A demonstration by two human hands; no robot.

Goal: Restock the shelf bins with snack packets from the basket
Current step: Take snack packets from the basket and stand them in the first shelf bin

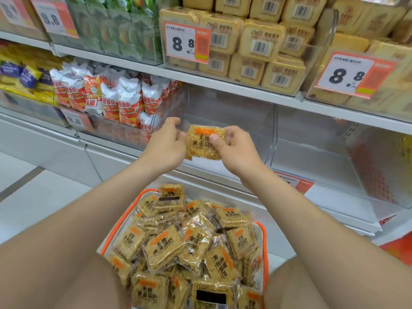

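Observation:
A square golden snack packet [201, 142] with an orange stripe is held up in front of the shelf. My left hand [167, 143] pinches its left edge and my right hand [234, 148] grips its right side, thumb on the front. Just behind it stands a clear bin [225, 108] on the lower shelf, with nothing visible inside. Below my arms, an orange-rimmed basket [121, 221] is heaped with several matching snack packets [194, 244].
To the right is a second clear bin [316, 157]. Left of the hands, a bin holds red-and-white snack bags [124, 99]. The upper shelf carries stacked yellow biscuit packs [260, 41] and price tags [186, 43]. Grey floor lies at the left.

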